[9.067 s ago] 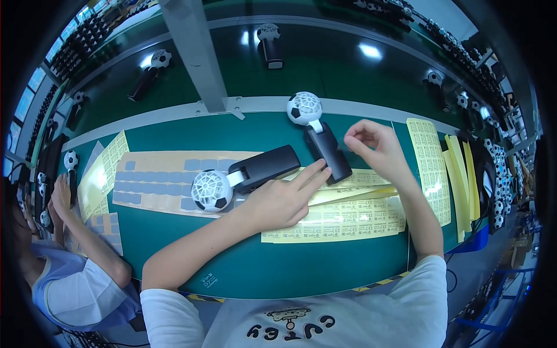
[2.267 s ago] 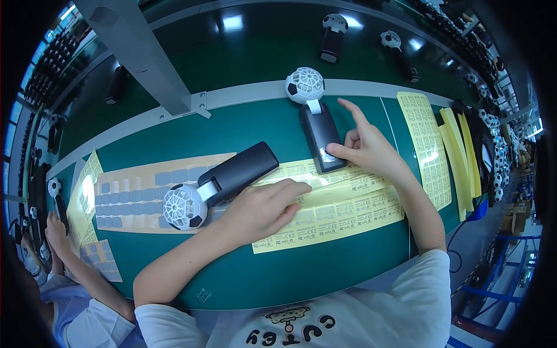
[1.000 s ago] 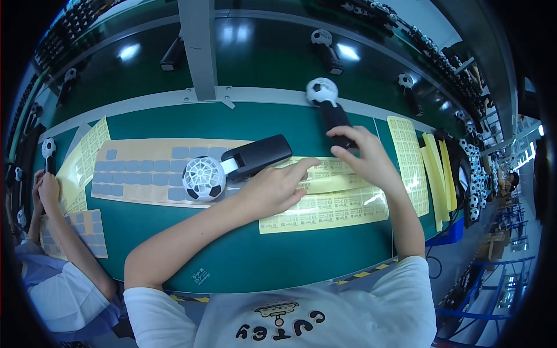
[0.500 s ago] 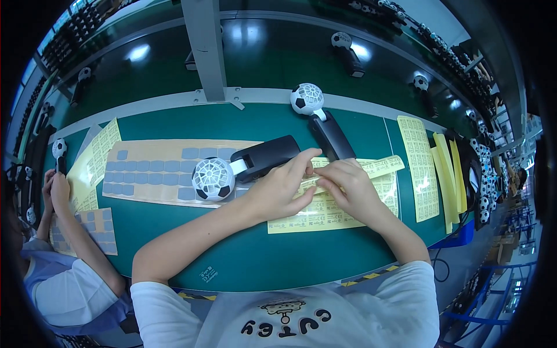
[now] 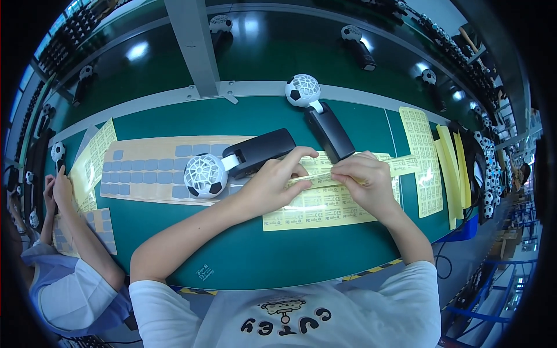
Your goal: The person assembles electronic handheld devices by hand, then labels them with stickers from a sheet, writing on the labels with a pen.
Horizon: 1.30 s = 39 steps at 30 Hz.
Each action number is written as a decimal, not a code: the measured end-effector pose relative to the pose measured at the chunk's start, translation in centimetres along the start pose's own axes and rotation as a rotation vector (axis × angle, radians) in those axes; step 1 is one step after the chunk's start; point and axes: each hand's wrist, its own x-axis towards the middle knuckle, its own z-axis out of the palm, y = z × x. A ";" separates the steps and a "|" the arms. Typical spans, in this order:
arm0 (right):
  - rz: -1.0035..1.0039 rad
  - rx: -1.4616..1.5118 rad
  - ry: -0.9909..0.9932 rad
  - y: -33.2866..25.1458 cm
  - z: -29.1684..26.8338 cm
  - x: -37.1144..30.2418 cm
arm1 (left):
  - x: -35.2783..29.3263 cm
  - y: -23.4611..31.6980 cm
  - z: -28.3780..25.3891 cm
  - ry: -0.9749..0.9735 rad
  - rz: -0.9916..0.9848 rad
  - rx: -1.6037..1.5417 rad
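Note:
A narrow strip of yellow labels, partly curled, runs between my hands above a yellow label sheet. My right hand pinches it between thumb and fingertips. At its left end my left hand has thumb and bent fingers closed round it, with the index finger stretched out beyond. Beside my left hand lies a black-handled device with a white and black football-shaped head. A second such device lies past my hands, its handle end just beyond my right fingertips.
Under the left device is a brown backing sheet of grey stickers. More yellow sheets and folded yellow strips lie at right. A co-worker's hands work at far left. A metal post rises behind; football-headed devices sit on a dark-green conveyor.
My right hand has moved right and now pinches the strip, which is drawn straighter. My left fingers have closed at its left end. Devices on the far conveyor have shifted right.

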 end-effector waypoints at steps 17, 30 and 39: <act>0.540 0.474 -0.095 3.8 -3.3 4.2 | 0.3 0.1 -0.2 -0.075 -0.002 -0.026; 0.486 0.330 -0.082 3.8 -2.4 4.3 | 0.5 0.1 -0.1 -0.067 -0.012 -0.012; 0.404 0.262 -0.057 3.9 -1.9 4.1 | 0.4 0.1 -0.2 -0.082 -0.023 0.004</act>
